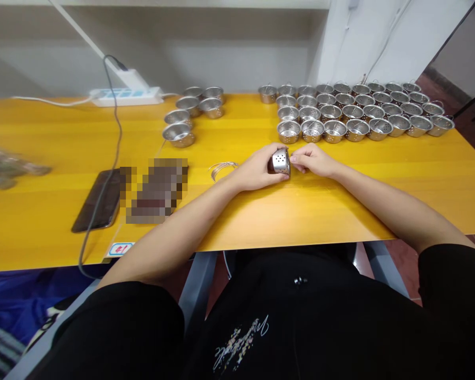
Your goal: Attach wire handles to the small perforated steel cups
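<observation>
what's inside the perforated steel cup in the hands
Only the outside shows: the perforated steel cup has its holed base turned toward the view, held between the left hand and right hand. Its inside is hidden by its wall and the hands.

Both arms reach forward and meet at mid-body. Left forearm (178,227) rises from the near left, angled inward; right forearm (396,206) rises from the near right, angled inward. Wrists are nearly straight. Left hand (255,170) is cupped, its fingers (280,177) curled closed around a held item. Right hand (314,161) lies just right of it, palm down, fingers extended left, fingertips (295,161) pressed against the same item.
</observation>
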Motion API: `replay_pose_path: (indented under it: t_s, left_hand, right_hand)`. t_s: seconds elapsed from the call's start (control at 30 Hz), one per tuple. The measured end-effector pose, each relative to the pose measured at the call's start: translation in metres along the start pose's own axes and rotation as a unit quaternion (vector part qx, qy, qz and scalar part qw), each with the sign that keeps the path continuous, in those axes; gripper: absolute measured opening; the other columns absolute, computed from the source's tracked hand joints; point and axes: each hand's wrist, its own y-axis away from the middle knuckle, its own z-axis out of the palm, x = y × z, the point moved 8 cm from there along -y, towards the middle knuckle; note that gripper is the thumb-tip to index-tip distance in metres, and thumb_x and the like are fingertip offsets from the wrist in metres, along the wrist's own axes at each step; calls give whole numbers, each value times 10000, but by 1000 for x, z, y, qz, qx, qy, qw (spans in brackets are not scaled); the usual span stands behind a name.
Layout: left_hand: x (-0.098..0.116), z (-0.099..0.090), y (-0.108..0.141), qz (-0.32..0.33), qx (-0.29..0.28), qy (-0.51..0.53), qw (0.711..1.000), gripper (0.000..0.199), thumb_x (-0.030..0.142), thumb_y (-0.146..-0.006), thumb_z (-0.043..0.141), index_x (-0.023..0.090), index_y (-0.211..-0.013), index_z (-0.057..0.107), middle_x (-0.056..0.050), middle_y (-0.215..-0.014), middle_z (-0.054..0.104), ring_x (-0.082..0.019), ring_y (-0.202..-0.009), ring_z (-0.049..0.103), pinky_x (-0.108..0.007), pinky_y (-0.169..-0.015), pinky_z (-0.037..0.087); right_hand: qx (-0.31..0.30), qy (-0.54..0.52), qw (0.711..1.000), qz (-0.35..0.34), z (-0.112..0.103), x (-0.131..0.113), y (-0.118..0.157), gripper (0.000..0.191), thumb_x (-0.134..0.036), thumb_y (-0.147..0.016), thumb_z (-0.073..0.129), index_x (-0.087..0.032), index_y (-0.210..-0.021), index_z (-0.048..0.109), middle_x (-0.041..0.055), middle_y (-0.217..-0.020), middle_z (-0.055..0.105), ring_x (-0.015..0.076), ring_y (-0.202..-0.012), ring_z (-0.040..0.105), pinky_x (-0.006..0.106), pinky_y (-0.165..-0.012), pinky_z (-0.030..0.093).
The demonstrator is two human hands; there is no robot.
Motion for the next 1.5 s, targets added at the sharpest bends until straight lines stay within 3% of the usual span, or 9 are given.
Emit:
replay_pose_path:
  t_s: [0.23, 0.43, 0.6, 0.8, 0.87, 1.0, 1.23, 1.5]
  left_hand:
    - [-3, 1, 0, 13, -1, 14, 1000, 927, 576, -874, 887, 164, -1654, 603, -196, -1613, 719, -420, -1424, 723, -564, -1298, 548]
    - [-3, 2, 0, 78, -6, 30, 996, 1008, 587, -952, 877, 206, -1805, 498, -200, -1720, 664, -424, -1501, 700, -562, -1349, 522]
    - [-5, 2, 0, 98, -7, 35, 995, 946, 621, -969, 900, 185, -1733, 551, -215, -1708, 663, -420, -1509, 695, -561, -1354, 515]
    - [-2, 2, -1, 84, 21, 38, 996, 1019, 745, -815, 1029, 215, -1583, 621, -176, -1573, 728, -414, -1423, 706, -531, -1283, 534]
    - [1, 1, -2, 81, 32, 31, 996, 988, 766, -820, 1017, 214, -1545, 636, -164, -1525, 746, -400, -1377, 711, -516, -1253, 537]
    - [2, 3, -2, 81, 36, 38, 995, 864, 679, -907, 960, 197, -1545, 633, -165, -1513, 745, -365, -1321, 730, -485, -1209, 557]
    - [4, 4, 0, 100, 42, 24, 994, 795, 430, -894, 848, 186, -1612, 611, -177, -1608, 695, -385, -1466, 687, -531, -1335, 515]
    - [1, 4, 0, 94, 54, 20, 994, 824, 373, -856, 798, 214, -1639, 596, -165, -1601, 685, -386, -1493, 667, -560, -1363, 506]
  right_hand:
    - [6, 18, 1000, 15, 3, 4, 1, 689, -723, -1086, 751, -209, -647, 617, -20, -587, 582, 115, -562, 485, 264, -580, 374]
    - [-3, 23, 1000, 8, 6, -2, 2, 681, -743, -1099, 748, -192, -710, 652, -26, -626, 603, 110, -577, 502, 267, -593, 374]
    - [-2, 27, 1000, 2, 6, 0, 2, 716, -786, -1098, 741, -189, -715, 646, -31, -626, 597, 107, -576, 502, 265, -591, 373]
    - [-5, 32, 999, 1, 6, 1, 2, 759, -854, -1094, 709, -187, -734, 655, -24, -643, 606, 110, -589, 504, 266, -595, 379]
    - [-6, 35, 999, 1, 6, 1, 2, 768, -864, -1092, 702, -186, -735, 658, -22, -648, 610, 109, -591, 506, 268, -596, 381]
    - [-12, 32, 999, -1, 7, 1, 2, 766, -864, -1093, 701, -184, -740, 669, -23, -640, 599, 111, -593, 508, 268, -591, 385]
    - [-8, 40, 999, 5, 7, 2, 2, 708, -791, -1109, 720, -186, -746, 666, -22, -655, 615, 109, -594, 516, 264, -593, 388]
    - [-6, 40, 999, 20, 9, 1, 2, 686, -772, -1094, 719, -185, -743, 660, -24, -658, 603, 101, -585, 505, 267, -585, 387]
